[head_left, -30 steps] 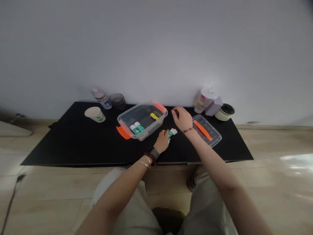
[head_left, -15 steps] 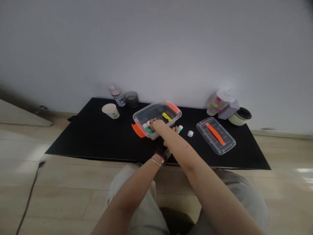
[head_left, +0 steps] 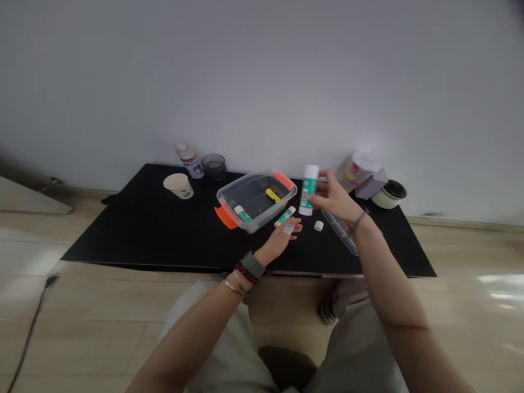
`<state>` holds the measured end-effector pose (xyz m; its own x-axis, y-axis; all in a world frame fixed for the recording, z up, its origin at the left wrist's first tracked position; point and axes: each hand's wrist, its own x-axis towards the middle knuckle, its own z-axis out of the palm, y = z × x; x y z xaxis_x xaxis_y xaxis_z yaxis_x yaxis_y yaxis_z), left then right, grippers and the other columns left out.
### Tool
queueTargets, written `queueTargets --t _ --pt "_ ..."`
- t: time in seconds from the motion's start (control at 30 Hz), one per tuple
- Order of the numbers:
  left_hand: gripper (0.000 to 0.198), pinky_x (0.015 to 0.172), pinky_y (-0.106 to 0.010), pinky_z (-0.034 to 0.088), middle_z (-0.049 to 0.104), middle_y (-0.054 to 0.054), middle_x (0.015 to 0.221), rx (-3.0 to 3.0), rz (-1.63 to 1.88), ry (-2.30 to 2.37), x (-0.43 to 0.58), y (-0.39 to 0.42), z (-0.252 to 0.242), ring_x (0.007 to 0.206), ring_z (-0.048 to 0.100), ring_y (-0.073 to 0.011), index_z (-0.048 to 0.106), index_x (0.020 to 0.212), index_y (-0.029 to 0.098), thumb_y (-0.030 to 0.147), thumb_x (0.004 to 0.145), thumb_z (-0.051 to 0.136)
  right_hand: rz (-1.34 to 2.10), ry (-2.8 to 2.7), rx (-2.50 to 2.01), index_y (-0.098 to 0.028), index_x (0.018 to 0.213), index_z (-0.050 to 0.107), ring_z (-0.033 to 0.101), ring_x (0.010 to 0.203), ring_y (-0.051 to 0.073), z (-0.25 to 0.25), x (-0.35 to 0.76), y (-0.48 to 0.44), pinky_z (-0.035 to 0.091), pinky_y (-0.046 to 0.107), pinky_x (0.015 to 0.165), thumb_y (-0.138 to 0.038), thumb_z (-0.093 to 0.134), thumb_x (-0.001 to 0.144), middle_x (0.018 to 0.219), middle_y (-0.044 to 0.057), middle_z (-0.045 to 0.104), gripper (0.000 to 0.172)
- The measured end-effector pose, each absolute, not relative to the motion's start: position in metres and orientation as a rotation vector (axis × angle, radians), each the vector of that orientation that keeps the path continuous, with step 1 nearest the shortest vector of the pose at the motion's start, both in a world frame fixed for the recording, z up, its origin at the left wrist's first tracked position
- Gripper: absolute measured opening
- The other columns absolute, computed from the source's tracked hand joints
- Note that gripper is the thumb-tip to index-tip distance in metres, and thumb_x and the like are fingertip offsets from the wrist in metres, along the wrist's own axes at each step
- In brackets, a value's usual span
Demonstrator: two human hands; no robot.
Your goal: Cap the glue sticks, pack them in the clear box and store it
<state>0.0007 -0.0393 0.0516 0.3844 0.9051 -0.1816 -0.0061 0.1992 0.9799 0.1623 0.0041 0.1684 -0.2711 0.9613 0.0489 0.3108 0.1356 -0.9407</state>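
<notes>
My right hand (head_left: pixel 333 199) holds a white-topped green-labelled glue stick (head_left: pixel 309 190) upright in its fingers, above the black table top (head_left: pixel 123 240). My left hand (head_left: pixel 276 243) lies low with fingers stretched out, right beside a smaller green glue stick (head_left: pixel 285 216) lying on the table. A white cap (head_left: pixel 318 225) stands between my hands. To the left, a clear plastic box (head_left: pixel 256 199) with orange clips holds a green glue stick (head_left: pixel 242 214) and a yellow marker (head_left: pixel 272 195). Its clear lid (head_left: pixel 339 233) lies partly hidden under my right hand.
Along the wall stand a paper cup (head_left: pixel 178 186), a spray bottle (head_left: pixel 189 161), a dark glass (head_left: pixel 213 166), a plastic cup with a lid (head_left: pixel 356 172), a lilac box (head_left: pixel 371 184) and a cream pot (head_left: pixel 388 194). The table's front edge lies above my knees.
My right hand has left the box and now lifts a glue stick at the right. My left hand is visible again, lower on the table. The view has shifted slightly.
</notes>
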Motion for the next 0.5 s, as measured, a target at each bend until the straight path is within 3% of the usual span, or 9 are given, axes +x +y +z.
queueTargets --t 0.07,0.13,0.23,0.33,0.5 --pt "0.043 0.095 -0.042 0.051 0.062 -0.016 0.126 1.015 0.796 0.824 0.001 -0.045 0.059 0.117 0.061 -0.0250 0.054 0.127 0.018 0.047 0.099 0.038 1.209 -1.609 -1.270 -0.026 0.140 0.030 0.063 0.064 0.013 0.154 0.188 -0.017 0.058 0.029 0.059 -0.032 0.077 0.072 0.086 -0.003 0.063 0.083" --pt "0.046 0.091 -0.038 0.052 0.062 -0.013 0.126 0.963 0.732 0.727 0.001 -0.050 0.065 0.111 0.063 -0.0225 0.051 0.128 0.022 0.053 0.094 0.051 1.244 -1.667 -1.314 -0.026 0.144 0.028 0.063 0.064 0.013 0.135 0.201 -0.034 0.057 0.028 0.058 -0.032 0.077 0.071 0.083 -0.005 0.062 0.088" --pt "0.056 0.077 -0.031 0.054 0.062 -0.007 0.115 1.006 0.481 0.769 0.001 -0.057 0.069 0.089 0.068 -0.0166 0.049 0.125 0.024 0.050 0.081 0.071 1.168 -1.791 -1.436 -0.024 0.132 0.047 0.065 0.068 0.014 0.113 0.198 -0.051 0.054 0.025 0.058 -0.038 0.071 0.082 0.083 -0.003 0.063 0.058" --pt "0.052 0.067 -0.027 0.052 0.061 -0.001 0.091 1.114 0.259 0.871 0.004 -0.065 0.061 0.077 0.066 -0.0144 0.053 0.116 0.020 0.053 0.080 0.071 1.031 -1.858 -1.586 -0.022 0.113 0.061 0.066 0.078 0.016 0.103 0.187 -0.062 0.055 0.027 0.064 -0.042 0.062 0.092 0.089 0.002 0.067 0.029" --pt "0.058 0.053 -0.023 0.046 0.060 0.000 0.074 1.343 0.418 0.942 0.013 -0.084 0.043 0.062 0.060 -0.0137 0.050 0.126 0.017 0.058 0.085 0.060 0.997 -1.892 -1.620 -0.019 0.122 0.061 0.064 0.103 0.020 0.104 0.180 -0.077 0.056 0.039 0.087 -0.037 0.060 0.096 0.122 0.009 0.062 0.032"
